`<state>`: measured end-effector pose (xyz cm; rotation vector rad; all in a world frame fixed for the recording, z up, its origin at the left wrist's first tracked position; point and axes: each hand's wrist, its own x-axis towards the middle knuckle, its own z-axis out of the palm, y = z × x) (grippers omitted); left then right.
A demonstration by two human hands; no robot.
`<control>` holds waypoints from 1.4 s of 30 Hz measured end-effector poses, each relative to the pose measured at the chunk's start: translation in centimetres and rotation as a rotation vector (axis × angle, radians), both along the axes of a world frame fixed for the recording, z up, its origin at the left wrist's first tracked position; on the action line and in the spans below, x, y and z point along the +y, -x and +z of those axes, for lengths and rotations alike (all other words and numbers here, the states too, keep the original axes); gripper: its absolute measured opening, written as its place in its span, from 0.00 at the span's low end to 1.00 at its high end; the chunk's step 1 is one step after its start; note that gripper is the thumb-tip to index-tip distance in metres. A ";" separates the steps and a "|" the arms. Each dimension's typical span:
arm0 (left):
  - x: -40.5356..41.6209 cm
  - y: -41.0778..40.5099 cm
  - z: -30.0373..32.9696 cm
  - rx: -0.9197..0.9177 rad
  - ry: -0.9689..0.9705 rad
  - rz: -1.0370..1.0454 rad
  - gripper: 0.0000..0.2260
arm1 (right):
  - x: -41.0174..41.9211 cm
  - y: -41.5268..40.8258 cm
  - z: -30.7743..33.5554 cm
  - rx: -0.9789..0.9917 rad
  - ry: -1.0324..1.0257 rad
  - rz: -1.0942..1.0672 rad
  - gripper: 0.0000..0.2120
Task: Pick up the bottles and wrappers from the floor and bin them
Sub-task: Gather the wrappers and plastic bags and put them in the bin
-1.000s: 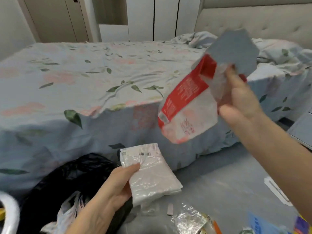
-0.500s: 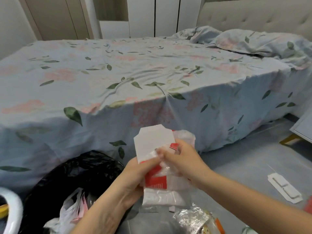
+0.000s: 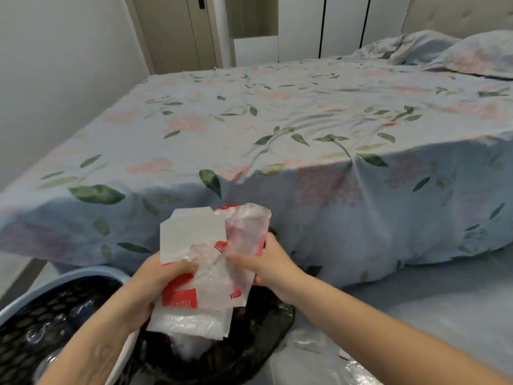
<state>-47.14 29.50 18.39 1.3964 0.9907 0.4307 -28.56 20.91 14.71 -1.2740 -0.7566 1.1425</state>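
Both of my hands hold a bundle of wrappers [image 3: 205,276], white and clear plastic with red printed patches, plus a white card piece at its top. My left hand [image 3: 155,284] grips the bundle's left side with the thumb on top. My right hand [image 3: 266,262] pinches its right side. The bundle hangs just above a black bin bag [image 3: 249,345] that lies open on the floor in front of the bed, with some pale rubbish showing inside.
A basket [image 3: 55,307] with a pale rim and a dark mesh liner stands at the lower left. Clear plastic scraps [image 3: 308,340] lie on the grey floor to the right of the bag. The bed [image 3: 277,129] with a floral sheet fills the space ahead.
My right hand brought the red and white wrapper down from in front of the bed to join the one in my left hand. Both hands now hold the bundle over the black bag.
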 end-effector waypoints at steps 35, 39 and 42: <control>-15.2 -23.8 -6.0 0.460 -0.855 -1.065 0.10 | -28.5 -25.3 -9.1 -0.582 1.121 -0.165 0.11; -19.1 -27.2 -18.9 0.639 -0.765 -1.172 0.21 | -32.3 -24.6 -13.3 -0.447 1.061 -0.256 0.08; -18.4 -27.3 -25.3 0.742 -0.712 -1.147 0.30 | -33.5 -22.5 -17.9 -0.405 0.997 -0.238 0.14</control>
